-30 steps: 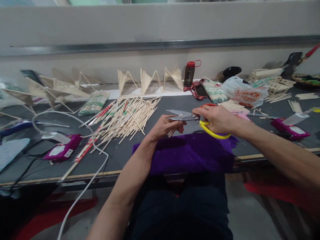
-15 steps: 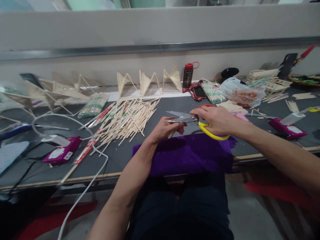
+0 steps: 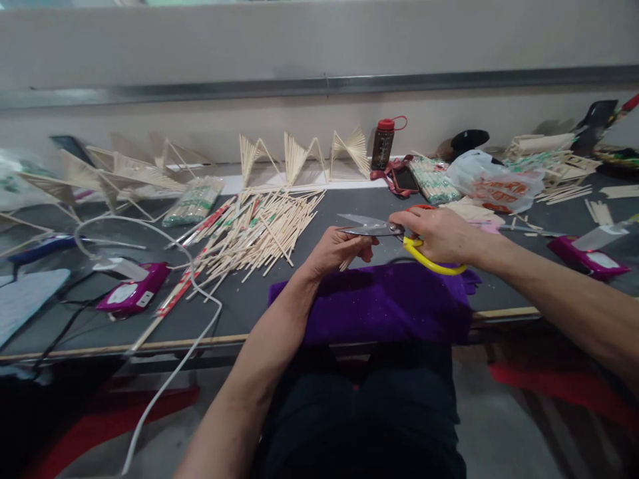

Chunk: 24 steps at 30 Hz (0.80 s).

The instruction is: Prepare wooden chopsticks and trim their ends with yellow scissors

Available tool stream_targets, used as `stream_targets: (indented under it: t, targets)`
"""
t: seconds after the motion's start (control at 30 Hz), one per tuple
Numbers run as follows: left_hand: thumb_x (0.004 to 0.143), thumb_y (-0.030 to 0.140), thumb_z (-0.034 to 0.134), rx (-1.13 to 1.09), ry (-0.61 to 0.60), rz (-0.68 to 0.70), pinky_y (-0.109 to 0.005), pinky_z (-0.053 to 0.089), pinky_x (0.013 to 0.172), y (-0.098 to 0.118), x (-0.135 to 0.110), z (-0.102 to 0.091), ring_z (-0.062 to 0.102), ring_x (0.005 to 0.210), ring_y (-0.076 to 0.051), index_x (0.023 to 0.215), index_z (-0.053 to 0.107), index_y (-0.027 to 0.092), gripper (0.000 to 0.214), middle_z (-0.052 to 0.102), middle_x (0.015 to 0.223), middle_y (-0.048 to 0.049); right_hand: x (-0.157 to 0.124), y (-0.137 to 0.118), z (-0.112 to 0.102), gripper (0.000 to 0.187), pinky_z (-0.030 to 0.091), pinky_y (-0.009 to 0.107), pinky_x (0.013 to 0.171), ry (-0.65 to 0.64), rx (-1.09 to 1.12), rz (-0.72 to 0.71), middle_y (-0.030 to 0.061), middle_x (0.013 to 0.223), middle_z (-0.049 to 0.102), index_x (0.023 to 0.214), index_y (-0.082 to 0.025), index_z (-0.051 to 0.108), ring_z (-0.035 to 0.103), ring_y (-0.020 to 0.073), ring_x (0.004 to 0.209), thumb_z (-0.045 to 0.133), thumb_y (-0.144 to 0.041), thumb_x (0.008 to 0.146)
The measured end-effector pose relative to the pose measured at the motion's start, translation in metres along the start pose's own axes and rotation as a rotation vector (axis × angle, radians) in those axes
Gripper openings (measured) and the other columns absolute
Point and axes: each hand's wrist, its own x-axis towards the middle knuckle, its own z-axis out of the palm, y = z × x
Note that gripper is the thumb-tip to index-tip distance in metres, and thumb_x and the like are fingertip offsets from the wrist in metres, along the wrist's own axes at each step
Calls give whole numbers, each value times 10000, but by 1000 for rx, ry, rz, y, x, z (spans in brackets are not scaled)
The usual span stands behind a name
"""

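My right hand (image 3: pixel 439 234) grips the yellow and red handles of a pair of scissors (image 3: pixel 372 227), whose steel blades point left and stand slightly apart. My left hand (image 3: pixel 335 251) is closed just under the blades and pinches a few short wooden sticks (image 3: pixel 345 263) whose ends poke out below the fingers. Both hands hover over a purple cloth (image 3: pixel 384 307) laid over the table's front edge. A loose heap of wooden sticks (image 3: pixel 257 233) lies on the dark table (image 3: pixel 239 306) to the left of my left hand.
Fan-shaped stick structures (image 3: pixel 299 156) stand along the back wall, more at the left. A brown bottle with a red cap (image 3: pixel 383 143), a phone, wrapped stick packs (image 3: pixel 433 179) and a plastic bag (image 3: pixel 492 179) lie behind. Magenta glue guns (image 3: pixel 130 294) (image 3: pixel 589 258) and a white cable (image 3: pixel 190 286) flank me.
The hands keep their grip and stay together over the cloth. The view has shifted a little, and the scissor blades look slightly more open than before.
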Motion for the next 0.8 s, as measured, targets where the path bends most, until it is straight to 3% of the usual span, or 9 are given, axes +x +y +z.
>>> stream_targets:
  t: [0.3,0.57,0.7,0.8]
  targets:
    - [744,376,663,-15,-2,-29,-246,507,593,0,2,-2,619,563,-122,795,691,117,265,661,611,-44,-2,2,8,374,283,272,582,94,-39,8,87,921,626,1109,-178,535,520,182,703,477,-210,741]
    - [743,426,655,-20,49,-10,-239,485,560,4,2,-7,603,538,-118,771,673,104,324,641,597,-40,12,4,0,352,296,256,589,47,108,2,55,865,642,1110,-197,539,544,172,698,475,-218,764]
    - [761,424,627,53,107,35,-213,429,501,9,1,-15,534,496,-85,757,662,107,318,603,590,-25,24,3,2,357,306,248,595,68,174,11,45,840,644,1116,-199,540,546,167,702,487,-227,764]
    - [779,384,598,169,90,-18,-190,364,460,6,5,-25,456,466,-58,809,664,114,280,558,582,-1,30,6,6,377,321,243,599,134,250,66,34,801,633,1135,-190,543,532,154,675,489,-230,764]
